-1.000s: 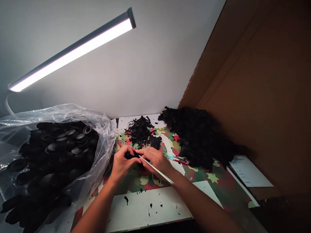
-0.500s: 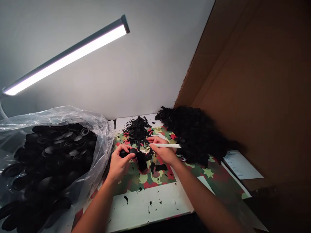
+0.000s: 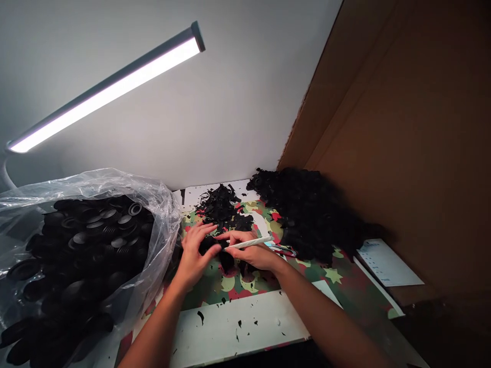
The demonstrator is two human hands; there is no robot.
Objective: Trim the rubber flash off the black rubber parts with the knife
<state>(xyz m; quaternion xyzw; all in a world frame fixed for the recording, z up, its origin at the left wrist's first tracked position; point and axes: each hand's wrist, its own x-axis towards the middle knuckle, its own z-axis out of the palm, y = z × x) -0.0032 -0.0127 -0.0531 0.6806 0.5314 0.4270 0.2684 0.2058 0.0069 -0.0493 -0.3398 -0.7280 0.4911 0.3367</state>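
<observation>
2 hands meet on 1 black rubber part (image 3: pixel 209 244).
Left hand (image 3: pixel 193 255) clamps it, fingers spread; right hand (image 3: pixel 249 253) pinches a white stick (image 3: pixel 250 242), long axis pointing left at the part. Scrap pile (image 3: pixel 222 207) lies beyond.

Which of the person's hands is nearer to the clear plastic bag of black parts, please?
The left. The left hand sits just beside the plastic bag, at its right edge, holding a small black part. The right hand, holding a white tool, lies farther right.
</observation>
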